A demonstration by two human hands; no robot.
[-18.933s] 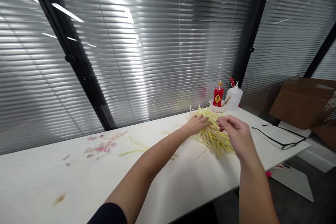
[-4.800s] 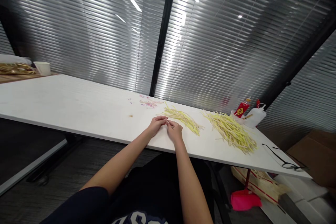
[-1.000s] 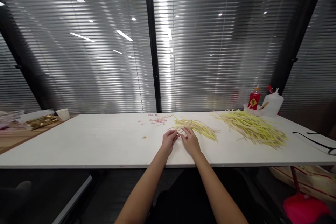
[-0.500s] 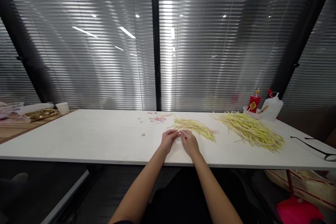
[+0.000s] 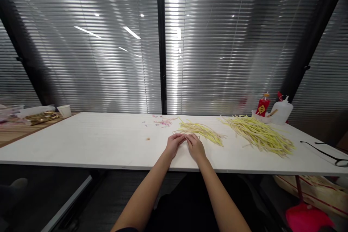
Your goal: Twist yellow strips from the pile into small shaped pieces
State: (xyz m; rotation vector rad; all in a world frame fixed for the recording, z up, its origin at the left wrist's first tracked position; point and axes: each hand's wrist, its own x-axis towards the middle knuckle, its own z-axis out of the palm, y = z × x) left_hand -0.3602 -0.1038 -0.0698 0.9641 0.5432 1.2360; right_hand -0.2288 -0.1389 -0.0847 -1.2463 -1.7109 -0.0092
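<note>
My left hand [image 5: 174, 144] and my right hand [image 5: 195, 146] meet at the fingertips over the white table [image 5: 108, 145], near its front edge. Fingers of both are closed in a pinch; whatever lies between them is too small to make out. Just beyond my right hand is a small bunch of yellow-green strips [image 5: 205, 131]. A larger heap of similar strips [image 5: 261, 136] lies farther right. Small pink pieces [image 5: 164, 121] are scattered beyond my left hand.
At the back right stand a red bottle [image 5: 262, 106], a white squeeze bottle [image 5: 282, 110] and a shallow bowl [image 5: 262, 118]. Black-framed glasses [image 5: 328, 155] rest at the right edge. A paper cup [image 5: 64, 111] and golden items [image 5: 40, 117] are at far left.
My fingertips have drawn slightly closer together. The small pale thing seen between them earlier is now hard to see.
</note>
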